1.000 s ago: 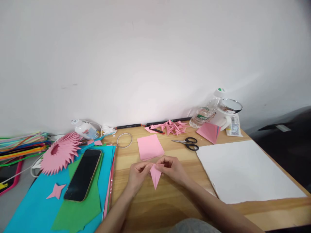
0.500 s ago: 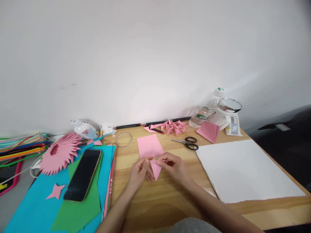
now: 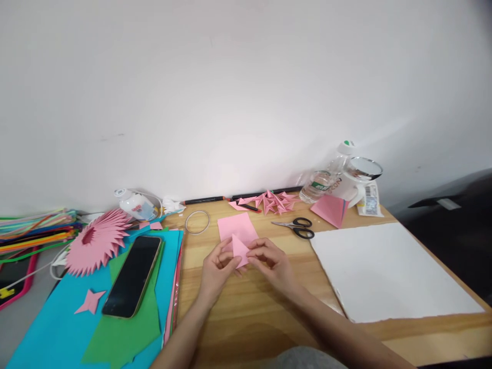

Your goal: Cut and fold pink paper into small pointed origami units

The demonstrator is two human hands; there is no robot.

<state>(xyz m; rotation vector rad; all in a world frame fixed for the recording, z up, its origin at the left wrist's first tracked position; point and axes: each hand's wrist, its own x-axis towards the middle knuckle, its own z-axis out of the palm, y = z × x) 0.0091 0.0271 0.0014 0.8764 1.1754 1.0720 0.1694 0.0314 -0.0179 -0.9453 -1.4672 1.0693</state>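
Observation:
A small folded pink paper piece [image 3: 240, 249] is pinched between both my hands over the wooden table [image 3: 249, 318], its point turned up and away from me. My left hand [image 3: 217, 270] grips its left side and my right hand [image 3: 271, 262] grips its right side. Just behind them lies a flat stack of pink paper squares [image 3: 235, 228]. Farther back sits a heap of folded pink paper points [image 3: 272, 201], with black-handled scissors [image 3: 296, 227] to its right.
A phone [image 3: 132, 275] lies on green and blue paper sheets [image 3: 49, 333] at the left, beside a pink paper flower [image 3: 96, 241] and a small pink star [image 3: 90, 301]. A metal ring [image 3: 197, 222], a glue bottle [image 3: 134, 204], a water bottle [image 3: 326, 176], a mug [image 3: 355, 180] and a white sheet [image 3: 388, 271] lie around.
Both hands have turned the folded pink piece over: its tip pointed down toward me a second ago and now points up and away, slightly farther back on the table.

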